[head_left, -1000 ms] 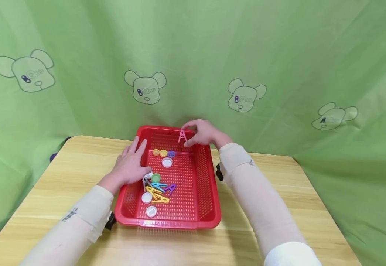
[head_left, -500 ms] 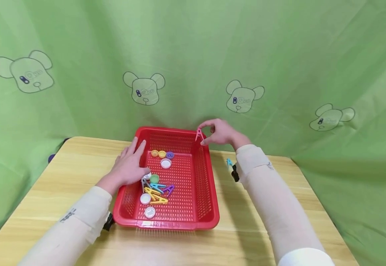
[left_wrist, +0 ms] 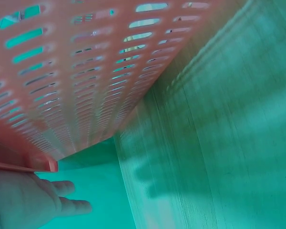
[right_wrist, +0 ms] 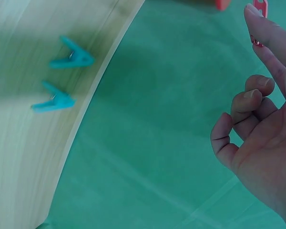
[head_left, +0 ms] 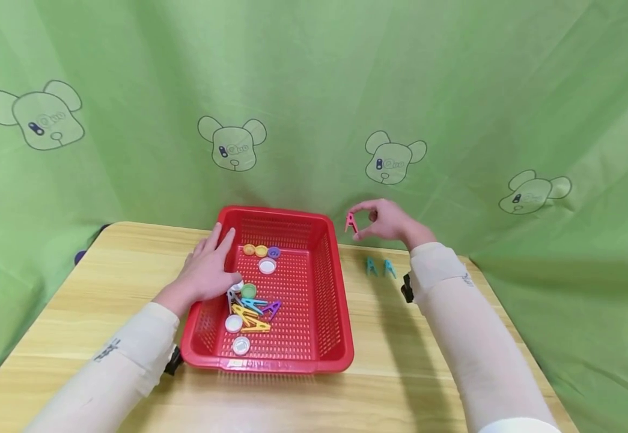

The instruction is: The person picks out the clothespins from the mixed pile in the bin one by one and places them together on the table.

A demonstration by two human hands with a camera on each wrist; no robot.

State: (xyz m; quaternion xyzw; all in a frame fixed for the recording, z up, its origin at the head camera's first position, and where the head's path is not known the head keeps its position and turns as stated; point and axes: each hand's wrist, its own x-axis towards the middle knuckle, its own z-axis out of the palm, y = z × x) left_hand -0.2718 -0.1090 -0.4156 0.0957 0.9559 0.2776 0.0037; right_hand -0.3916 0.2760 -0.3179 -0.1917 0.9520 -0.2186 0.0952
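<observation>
In the head view, my left hand (head_left: 205, 270) rests on the left rim of a red basket (head_left: 286, 365), its fingers spread and fairly straight. The thumb reaches inside, close to a white bottle cap (head_left: 237, 286). Past the basket's far right corner, my right hand (head_left: 392, 221) pinches a pink clothespin (head_left: 351, 223) between thumb and index finger, above the table. Two teal clothespins (head_left: 389, 269) lie on the wood below it; the right wrist view shows one teal clothespin (right_wrist: 71, 55) near the table edge, beside the other.
Inside the basket are yellow clothespins (head_left: 255, 326), a purple clothespin (head_left: 273, 309), a blue clothespin (head_left: 253, 304), a grey one, and several round caps, among them a green cap (head_left: 248, 291). A green curtain (head_left: 292, 90) hangs right behind the wooden table (head_left: 368, 385).
My right hand has carried the pink clothespin rightward, from over the basket to beyond its right rim. The teal clothespins on the table have come into sight. My left hand stays on the rim.
</observation>
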